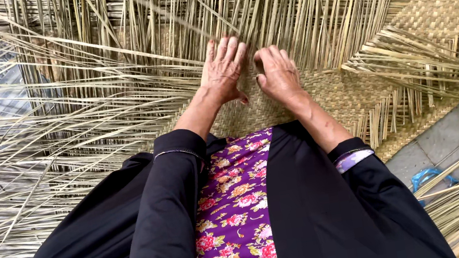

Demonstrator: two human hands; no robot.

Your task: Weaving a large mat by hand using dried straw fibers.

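In the middle of the frame we see the pale yellow woven straw mat (347,95), tight plaited, with long loose dry strips fanning out. Our left hand (223,71) lies flat and spread on it; our right hand (277,73) curls, pinching strips.

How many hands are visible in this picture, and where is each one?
2. The left hand lies flat on the woven mat, at its edge with the loose straw strips. The right hand is beside it, fingers curled on strips. No other hands appear.

Two hands (251,73); one woven mat (347,95); countless loose strips (108,62).
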